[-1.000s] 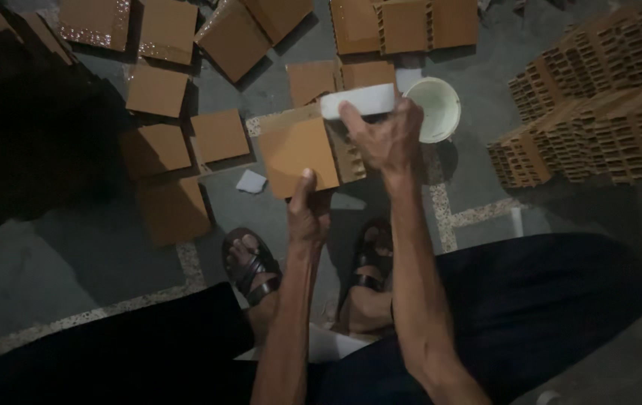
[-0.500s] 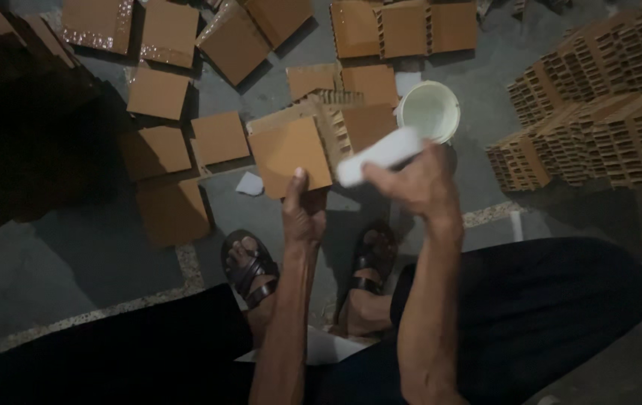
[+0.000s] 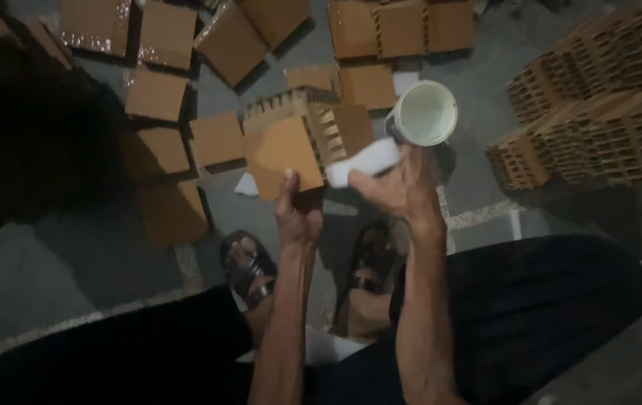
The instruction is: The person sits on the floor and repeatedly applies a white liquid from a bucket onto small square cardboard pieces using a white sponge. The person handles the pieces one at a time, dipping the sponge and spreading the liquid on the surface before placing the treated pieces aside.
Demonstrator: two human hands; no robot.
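1. Head view: left hand (image 3: 297,214) grips the near edge of an orange perforated clay block (image 3: 298,142), held above the grey floor (image 3: 73,262).
2. Right hand (image 3: 399,187) clasps a white flat bar (image 3: 362,163), touching the block's right side, near a white round bucket (image 3: 424,112).
3. Stacked clay bricks (image 3: 591,112) stand far right.

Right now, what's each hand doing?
Left hand: closed, grip on the orange hollow clay block.
Right hand: closed, grip on a white oblong object, kind unclear.
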